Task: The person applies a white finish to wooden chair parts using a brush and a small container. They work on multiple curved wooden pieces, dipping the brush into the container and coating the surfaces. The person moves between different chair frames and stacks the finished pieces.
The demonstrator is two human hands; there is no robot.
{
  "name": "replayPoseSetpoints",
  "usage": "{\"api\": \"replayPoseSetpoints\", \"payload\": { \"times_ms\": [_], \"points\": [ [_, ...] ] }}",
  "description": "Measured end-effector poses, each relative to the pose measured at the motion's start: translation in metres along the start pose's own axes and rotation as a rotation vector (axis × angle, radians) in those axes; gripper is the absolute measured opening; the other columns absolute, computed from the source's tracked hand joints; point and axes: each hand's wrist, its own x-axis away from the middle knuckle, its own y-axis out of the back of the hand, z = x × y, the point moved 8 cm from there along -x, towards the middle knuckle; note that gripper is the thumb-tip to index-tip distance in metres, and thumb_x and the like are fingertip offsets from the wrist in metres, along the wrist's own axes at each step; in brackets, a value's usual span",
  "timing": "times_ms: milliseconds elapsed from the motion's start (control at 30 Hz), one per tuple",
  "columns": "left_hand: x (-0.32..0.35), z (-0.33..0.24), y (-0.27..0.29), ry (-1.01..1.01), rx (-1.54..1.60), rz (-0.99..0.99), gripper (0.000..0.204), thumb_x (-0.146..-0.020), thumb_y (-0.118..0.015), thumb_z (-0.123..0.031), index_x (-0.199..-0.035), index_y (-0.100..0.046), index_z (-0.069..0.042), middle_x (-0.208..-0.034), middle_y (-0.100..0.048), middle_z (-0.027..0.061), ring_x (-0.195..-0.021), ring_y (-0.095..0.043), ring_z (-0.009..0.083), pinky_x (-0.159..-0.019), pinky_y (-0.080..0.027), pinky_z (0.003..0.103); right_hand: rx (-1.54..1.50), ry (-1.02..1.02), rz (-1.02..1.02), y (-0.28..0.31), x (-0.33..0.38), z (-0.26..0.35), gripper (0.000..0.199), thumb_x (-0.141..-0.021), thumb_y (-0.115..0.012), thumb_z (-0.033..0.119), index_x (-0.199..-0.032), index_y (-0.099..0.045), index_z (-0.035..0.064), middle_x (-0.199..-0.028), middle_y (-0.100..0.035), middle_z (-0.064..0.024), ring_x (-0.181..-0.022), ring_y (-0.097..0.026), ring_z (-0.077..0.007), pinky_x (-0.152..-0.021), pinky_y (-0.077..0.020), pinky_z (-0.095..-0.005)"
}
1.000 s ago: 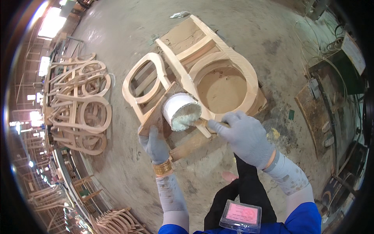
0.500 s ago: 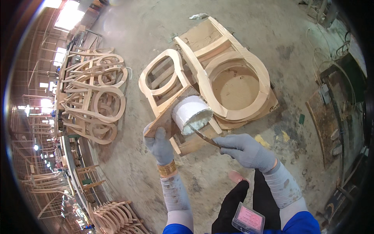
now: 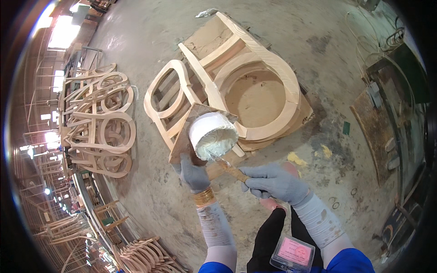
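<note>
My left hand (image 3: pixel 195 176), in a grey glove, grips the lower edge of a flat brown board (image 3: pixel 178 146). On that board sits a white tub (image 3: pixel 200 128), tipped so its mouth faces me; whitish paste (image 3: pixel 217 144) coats the inside. Closed round the handle of a thin wooden-handled tool (image 3: pixel 236 173) is my gloved right hand (image 3: pixel 277 183). The tool's paste-smeared end is at the tub's lower rim, and its exact shape is unclear. Just beyond the tub, a pale wooden frame with a round opening (image 3: pixel 273 132) lies on brown cardboard (image 3: pixel 307 113).
A smaller wooden frame with an oval opening (image 3: pixel 152 107) lies left of the round one. Curved chair-like frames (image 3: pixel 120 129) are stacked far left, with more curved pieces (image 3: pixel 145 257) at lower left. A worn board (image 3: pixel 371 132) and cables are at the right.
The tub has tipped further, showing more of its inside. My right hand has drawn the tool down and left, its end now at the rim rather than inside. The whole view has shifted.
</note>
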Motion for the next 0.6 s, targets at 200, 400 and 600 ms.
{"api": "replayPoseSetpoints", "payload": {
  "times_ms": [200,400,600],
  "points": [
    [0.023,0.034,-0.025,0.260,0.467,-0.059,0.035,-0.100,-0.041,-0.022,-0.131,-0.042,-0.005,-0.128,-0.050,0.0104,-0.117,-0.050,0.0211,-0.096,-0.045,0.040,-0.072,0.026,0.018,0.016,0.005,-0.018,0.043,-0.091,-0.051,0.007,-0.133,-0.045,-0.0035,-0.087,-0.060,-0.0036,-0.064,-0.048,-0.0060,-0.053,-0.0388,-0.0178],
    [0.057,0.076,-0.029,0.427,0.570,-0.088,0.040,-0.099,-0.043,-0.023,-0.133,-0.039,-0.004,-0.130,-0.048,0.0121,-0.119,-0.049,0.0239,-0.095,-0.046,0.041,0.393,0.283,-0.223,0.051,0.009,-0.038,0.039,-0.091,-0.053,0.011,-0.130,-0.053,0.0059,-0.088,-0.063,-0.0059,-0.065,-0.053,-0.0101,-0.055,-0.0441,-0.0227],
    [0.064,0.110,-0.016,0.248,0.100,-0.024,0.043,-0.097,-0.045,-0.022,-0.136,-0.037,-0.005,-0.130,-0.048,0.0158,-0.117,-0.051,0.0272,-0.093,-0.049,0.045,1.548,0.622,-0.546,0.040,0.009,0.002,0.039,-0.078,-0.053,0.002,-0.114,-0.063,0.0136,-0.087,-0.058,-0.0084,-0.079,-0.058,-0.0277,-0.067,-0.0494,-0.0353]
  ]
}}
